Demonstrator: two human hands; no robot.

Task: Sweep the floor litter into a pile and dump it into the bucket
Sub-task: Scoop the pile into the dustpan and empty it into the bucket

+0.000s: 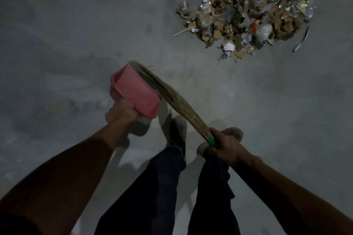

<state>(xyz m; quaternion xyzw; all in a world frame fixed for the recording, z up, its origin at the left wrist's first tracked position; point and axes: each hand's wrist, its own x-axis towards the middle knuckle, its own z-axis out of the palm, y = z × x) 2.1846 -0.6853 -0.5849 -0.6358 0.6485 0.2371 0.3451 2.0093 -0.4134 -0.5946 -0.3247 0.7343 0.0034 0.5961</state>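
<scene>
Gripping broom [172,99] right, dustpan [136,92] left; litter pile [254,11] well apart.

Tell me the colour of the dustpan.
Pink; the dustpan, gripped by the left hand, shows in the head view.

bare grey floor [66,34] lies open to the left and centre. litter pile [248,9] blocks the upper right. broom [168,97] crosses just beside the pink dustpan [133,91], closing its open side. shoes [178,133] stand below both.
</scene>
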